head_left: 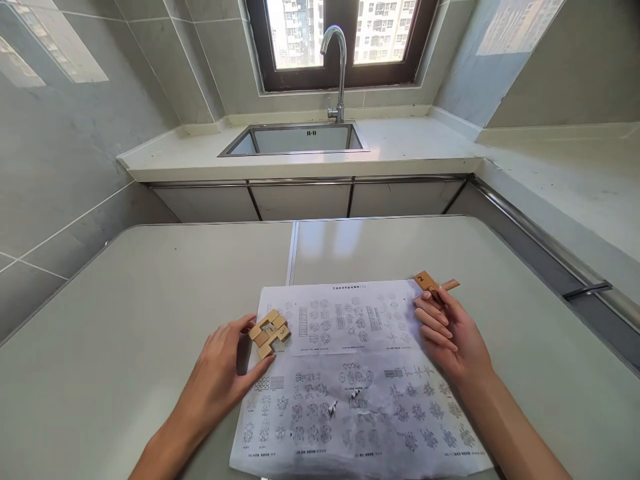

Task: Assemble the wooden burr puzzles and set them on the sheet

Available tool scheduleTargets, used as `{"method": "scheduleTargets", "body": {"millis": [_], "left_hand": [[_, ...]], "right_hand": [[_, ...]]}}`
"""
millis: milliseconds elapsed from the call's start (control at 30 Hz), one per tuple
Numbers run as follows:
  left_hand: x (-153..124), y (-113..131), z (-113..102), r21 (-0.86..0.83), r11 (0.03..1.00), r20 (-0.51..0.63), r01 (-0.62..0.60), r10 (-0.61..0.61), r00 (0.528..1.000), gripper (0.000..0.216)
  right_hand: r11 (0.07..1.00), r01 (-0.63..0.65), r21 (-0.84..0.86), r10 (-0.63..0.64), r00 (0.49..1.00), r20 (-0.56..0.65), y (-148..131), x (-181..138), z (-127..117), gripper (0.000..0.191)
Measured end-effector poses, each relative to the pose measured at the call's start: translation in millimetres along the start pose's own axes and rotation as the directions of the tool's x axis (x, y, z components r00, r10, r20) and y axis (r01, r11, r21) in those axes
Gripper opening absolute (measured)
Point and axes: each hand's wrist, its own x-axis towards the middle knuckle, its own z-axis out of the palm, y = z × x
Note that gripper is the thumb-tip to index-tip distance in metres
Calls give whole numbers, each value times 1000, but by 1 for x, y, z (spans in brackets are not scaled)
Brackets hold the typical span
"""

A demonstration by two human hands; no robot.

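Note:
My left hand (220, 370) has its thumb and fingers closed about the near and left sides of a set of interlocked wooden puzzle pieces (259, 333). The set lies on the left part of a printed instruction sheet (357, 360), with a gap in its middle. Over the sheet's right edge, my right hand (453, 337) pinches flat wooden puzzle pieces (425, 280) between thumb and fingers. One of these carries the number 2, and a thinner strip sticks out to the right. My fingers partly hide them.
The creased sheet lies on a pale table (150, 320) with a seam down its far half. Small tears or bits (333, 408) show near the sheet's middle. Beyond the table stands a counter (415, 140) with a sink (300, 155) and a tall faucet (341, 73) under a window.

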Motion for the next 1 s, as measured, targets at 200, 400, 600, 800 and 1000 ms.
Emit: {"method": "scheduleTargets", "body": {"millis": [200, 400, 600, 800, 1000], "left_hand": [[-4, 12, 7, -66, 995, 46, -74, 77, 996, 75], [0, 27, 14, -222, 967, 207, -122, 169, 963, 84], [24, 37, 12, -198, 962, 233, -190, 234, 944, 84], [38, 53, 17, -188, 957, 283, -219, 266, 921, 60], [52, 68, 31, -217, 949, 252, -230, 282, 926, 57]], "right_hand": [[999, 5, 49, -10, 995, 97, -2, -1, -3, 18], [1000, 10, 3, -11, 995, 99, 4, -2, 1, 17], [980, -48, -195, 59, 997, 51, 17, -5, 12, 23], [710, 59, -702, 51, 990, 134, 40, -17, 22, 27], [-29, 491, -871, 132, 865, 483, 67, -28, 24, 39]]}}
